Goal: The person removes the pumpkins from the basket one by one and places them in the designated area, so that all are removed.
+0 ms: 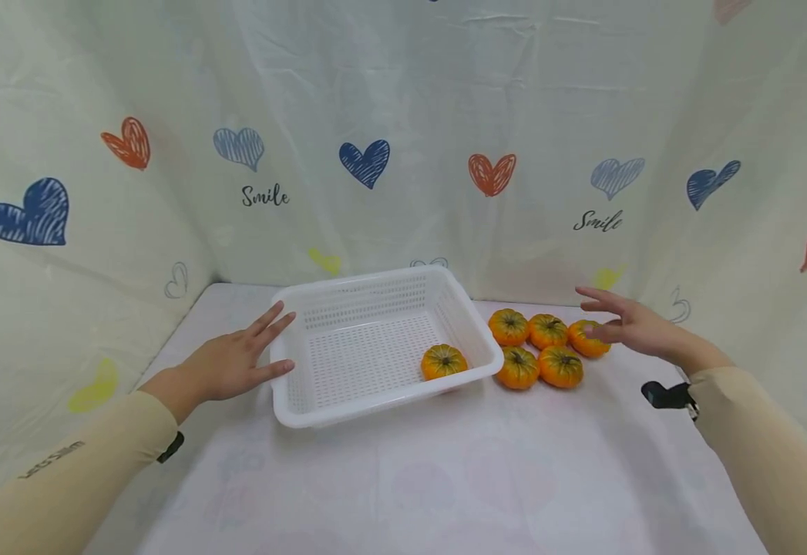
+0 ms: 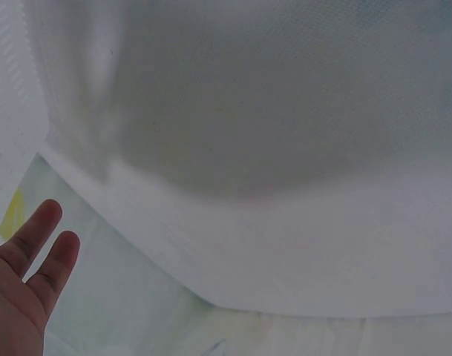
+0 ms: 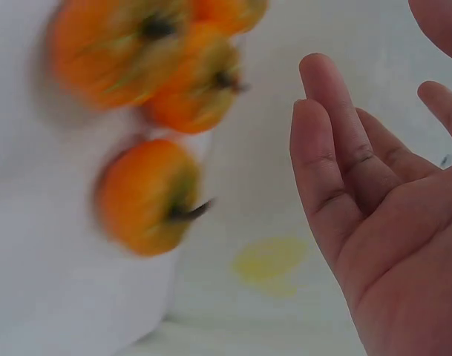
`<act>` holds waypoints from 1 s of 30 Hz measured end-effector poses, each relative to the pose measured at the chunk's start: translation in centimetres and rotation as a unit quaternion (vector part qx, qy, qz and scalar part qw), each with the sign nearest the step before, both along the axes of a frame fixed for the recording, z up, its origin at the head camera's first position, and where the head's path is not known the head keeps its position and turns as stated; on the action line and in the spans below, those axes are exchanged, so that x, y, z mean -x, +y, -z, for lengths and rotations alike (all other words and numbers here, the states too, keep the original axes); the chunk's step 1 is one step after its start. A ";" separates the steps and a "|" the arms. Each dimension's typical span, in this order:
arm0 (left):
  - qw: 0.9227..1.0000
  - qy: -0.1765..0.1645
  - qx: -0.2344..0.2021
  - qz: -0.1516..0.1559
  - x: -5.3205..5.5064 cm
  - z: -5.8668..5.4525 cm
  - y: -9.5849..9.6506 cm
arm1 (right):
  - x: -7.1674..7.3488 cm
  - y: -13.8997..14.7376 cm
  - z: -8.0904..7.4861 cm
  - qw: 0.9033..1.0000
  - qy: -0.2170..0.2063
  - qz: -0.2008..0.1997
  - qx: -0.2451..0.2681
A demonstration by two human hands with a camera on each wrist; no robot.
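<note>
A white plastic basket (image 1: 368,407) with slotted sides stands on the table, and one small orange pumpkin (image 1: 444,361) lies in its front right corner. My left hand (image 1: 233,364) is at the basket's left rim, fingers spread and holding nothing. Several more small pumpkins (image 1: 561,366) sit in two rows just right of the basket. Over the rightmost pumpkin (image 3: 148,196) hovers my right hand (image 1: 632,325), its fingers loosely extended. The right wrist view shows that palm (image 3: 411,274) bare, with a gap between it and the pumpkins.
A pale cloth covers the table (image 1: 431,478). Behind it and on both sides hangs a white curtain (image 1: 417,100) printed with hearts and "Smile", close to the back edge of the basket and the pumpkins.
</note>
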State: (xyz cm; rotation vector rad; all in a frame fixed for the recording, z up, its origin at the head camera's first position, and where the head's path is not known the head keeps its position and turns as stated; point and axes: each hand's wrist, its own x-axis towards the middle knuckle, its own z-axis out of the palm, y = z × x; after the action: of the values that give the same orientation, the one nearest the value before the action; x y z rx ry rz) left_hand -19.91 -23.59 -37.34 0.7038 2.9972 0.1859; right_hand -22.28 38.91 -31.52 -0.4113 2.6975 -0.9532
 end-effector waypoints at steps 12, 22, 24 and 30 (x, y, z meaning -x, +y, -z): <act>1.000 0.005 -0.006 0.002 0.2 0.2 -0.3 | 6.2 -14.7 -3.9 0.991 -0.058 -0.121 -0.009; 1.000 0.005 -0.017 0.004 0.3 0.4 -0.3 | 7.6 -22.7 -0.5 0.962 -0.202 -0.178 -0.042; 1.000 0.006 -0.013 0.004 0.3 0.4 -0.3 | 7.6 -23.1 0.3 0.957 -0.227 -0.176 -0.043; 1.000 0.005 -0.002 -0.001 0.3 0.5 -0.3 | 7.4 -23.5 1.8 0.948 -0.255 -0.178 -0.064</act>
State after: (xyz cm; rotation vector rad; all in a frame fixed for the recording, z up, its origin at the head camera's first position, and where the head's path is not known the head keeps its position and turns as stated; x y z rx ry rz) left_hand -20.23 -23.84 -37.82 0.7048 3.0084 0.1902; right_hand -29.72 15.40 -33.37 -0.5192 2.1069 -0.6636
